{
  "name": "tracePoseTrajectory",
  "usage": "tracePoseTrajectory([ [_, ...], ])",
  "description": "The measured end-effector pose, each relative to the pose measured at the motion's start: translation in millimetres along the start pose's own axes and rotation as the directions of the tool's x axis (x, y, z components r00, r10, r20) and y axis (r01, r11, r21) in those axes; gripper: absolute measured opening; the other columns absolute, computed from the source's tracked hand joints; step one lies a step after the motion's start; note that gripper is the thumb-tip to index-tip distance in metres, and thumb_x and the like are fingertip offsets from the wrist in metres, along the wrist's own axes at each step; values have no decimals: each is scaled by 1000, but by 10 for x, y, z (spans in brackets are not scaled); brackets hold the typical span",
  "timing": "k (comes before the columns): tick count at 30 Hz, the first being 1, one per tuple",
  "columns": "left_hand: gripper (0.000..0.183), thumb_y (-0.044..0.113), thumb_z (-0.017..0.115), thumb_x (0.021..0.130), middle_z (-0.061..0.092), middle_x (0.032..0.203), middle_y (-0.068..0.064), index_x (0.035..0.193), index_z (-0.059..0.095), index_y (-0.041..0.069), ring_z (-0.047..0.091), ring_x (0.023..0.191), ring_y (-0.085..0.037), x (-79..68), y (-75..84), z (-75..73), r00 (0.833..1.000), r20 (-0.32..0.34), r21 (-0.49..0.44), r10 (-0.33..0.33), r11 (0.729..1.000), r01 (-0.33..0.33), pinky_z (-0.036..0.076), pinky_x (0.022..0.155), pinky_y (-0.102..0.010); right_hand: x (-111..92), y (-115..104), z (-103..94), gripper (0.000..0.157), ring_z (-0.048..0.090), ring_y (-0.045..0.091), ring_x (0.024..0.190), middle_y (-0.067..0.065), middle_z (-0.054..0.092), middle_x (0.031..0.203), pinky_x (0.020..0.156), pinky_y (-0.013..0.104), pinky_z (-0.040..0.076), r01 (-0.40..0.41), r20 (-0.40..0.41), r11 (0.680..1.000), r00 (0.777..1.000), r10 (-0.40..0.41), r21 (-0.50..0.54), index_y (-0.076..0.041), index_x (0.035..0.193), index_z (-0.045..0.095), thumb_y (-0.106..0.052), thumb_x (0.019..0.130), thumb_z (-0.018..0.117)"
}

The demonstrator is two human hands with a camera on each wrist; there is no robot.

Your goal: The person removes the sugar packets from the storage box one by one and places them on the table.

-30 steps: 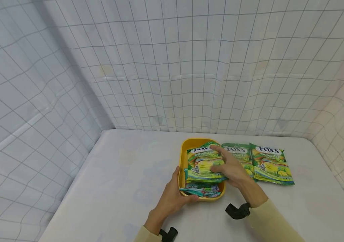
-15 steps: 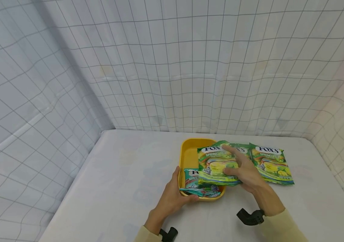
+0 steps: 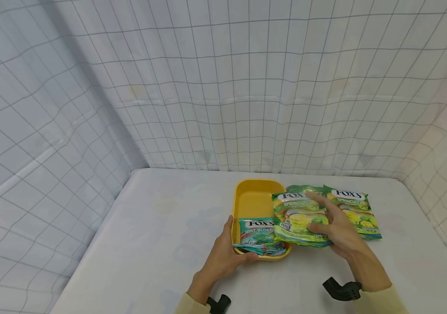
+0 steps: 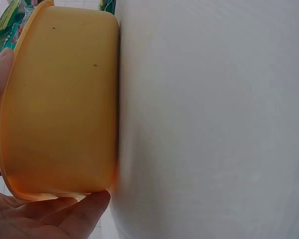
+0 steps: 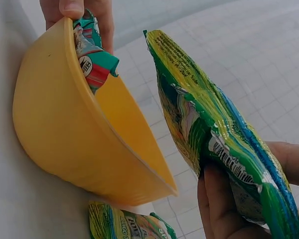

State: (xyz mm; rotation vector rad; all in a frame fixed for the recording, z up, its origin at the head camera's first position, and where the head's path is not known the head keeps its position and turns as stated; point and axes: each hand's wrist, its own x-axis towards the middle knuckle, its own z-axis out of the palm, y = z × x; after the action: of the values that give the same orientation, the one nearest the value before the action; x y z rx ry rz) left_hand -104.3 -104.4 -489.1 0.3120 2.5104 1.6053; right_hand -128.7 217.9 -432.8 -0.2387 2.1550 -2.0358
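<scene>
In the head view my right hand (image 3: 341, 231) pinches a green and yellow Fox's Spring Tea candy bag (image 3: 294, 216), thumb on its printed face. The bag hangs over the right rim of the yellow tub (image 3: 252, 198). From the right wrist view, the held candy bag (image 5: 189, 94) is tilted and apart from the tub, with fingers beneath it. My left hand (image 3: 223, 255) grips the tub's near left corner. In the left wrist view its thumb (image 4: 0, 74) lies at the rim and its other fingers press the tub's end. Teal Fox's mint candy bags (image 3: 260, 233) lie in the tub's near half.
Right of the tub another Spring Tea bag (image 3: 361, 218) lies on the white table (image 3: 160, 226). One more green bag (image 3: 304, 188) lies partly hidden behind the held one. White sheets with a grid pattern (image 3: 263, 109) rise at the back and sides.
My right hand has moved right with the Spring Tea bag, from over the tub to past its right rim, uncovering the mint bags. My left hand and the tub have stayed put.
</scene>
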Motion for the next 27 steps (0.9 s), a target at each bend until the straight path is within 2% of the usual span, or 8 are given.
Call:
tracePoseTrajectory([
  [2, 129, 44, 90, 76, 55, 142, -10, 163, 4, 4, 54, 128, -23, 0, -1, -3, 1000, -1, 6, 0, 1000, 0, 39, 112, -47, -23, 14, -30, 86, -13, 41, 151, 13, -5, 169, 85, 23, 50, -5, -2, 1000, 1000, 5, 13, -14, 161, 31, 4, 90, 74],
  [9, 128, 44, 89, 76, 54, 143, -11, 163, 4, 4, 53, 130, -25, 0, -17, -6, 1000, -4, 13, 20, 1000, -20, 39, 111, -48, -102, 49, -132, 88, 17, 37, 141, 12, -9, 168, 79, 27, 53, -37, -17, 998, 999, 38, 49, -22, 162, 29, 6, 90, 71],
  [15, 129, 44, 90, 76, 55, 142, -8, 164, 4, 5, 53, 129, -22, 7, -17, -4, 1000, 2, 4, 15, 1000, -15, 39, 112, -46, -186, 101, -216, 89, 48, 17, 120, 10, -11, 168, 79, 29, 56, -88, -27, 992, 995, 91, 92, -23, 163, 28, 5, 91, 71],
  [18, 129, 44, 90, 76, 55, 142, -9, 164, 4, 5, 53, 129, -22, 7, -13, -8, 1000, 0, 5, 9, 1000, -9, 39, 112, -47, -216, 133, -237, 89, 41, 28, 132, 9, -17, 168, 79, 30, 56, -110, -28, 988, 993, 114, 106, -23, 164, 26, 3, 92, 72],
  [20, 129, 45, 90, 76, 54, 143, -10, 164, 4, 6, 53, 129, -23, 6, -13, -11, 1000, -3, 12, 3, 1000, -3, 39, 112, -48, -230, 157, -249, 89, 25, 37, 143, 8, -20, 168, 79, 29, 56, -120, -35, 987, 992, 124, 103, -24, 164, 26, 2, 92, 72],
  [22, 129, 46, 89, 76, 54, 143, -11, 164, 4, 7, 52, 130, -24, 4, -12, -13, 1000, -4, 18, -5, 1000, 5, 38, 112, -48, -241, 182, -261, 89, 16, 39, 147, 7, -21, 168, 80, 29, 56, -127, -43, 987, 990, 131, 94, -25, 164, 26, 2, 92, 72],
  [25, 129, 46, 90, 75, 54, 143, -10, 164, 4, 9, 52, 130, -23, 4, -15, -15, 1000, -2, 17, -8, 1000, 8, 38, 112, -48, -256, 225, -288, 90, 35, 31, 140, 8, -16, 169, 80, 28, 56, -140, -60, 987, 988, 144, 73, -27, 164, 27, 4, 91, 72],
  [27, 129, 45, 90, 76, 54, 143, -10, 164, 4, 8, 52, 129, -24, 5, -17, -16, 1000, 0, 13, -1, 1000, 1, 38, 112, -48, -271, 250, -305, 91, 41, 26, 132, 10, -13, 169, 80, 28, 55, -144, -70, 988, 987, 147, 52, -26, 164, 26, 5, 91, 71],
])
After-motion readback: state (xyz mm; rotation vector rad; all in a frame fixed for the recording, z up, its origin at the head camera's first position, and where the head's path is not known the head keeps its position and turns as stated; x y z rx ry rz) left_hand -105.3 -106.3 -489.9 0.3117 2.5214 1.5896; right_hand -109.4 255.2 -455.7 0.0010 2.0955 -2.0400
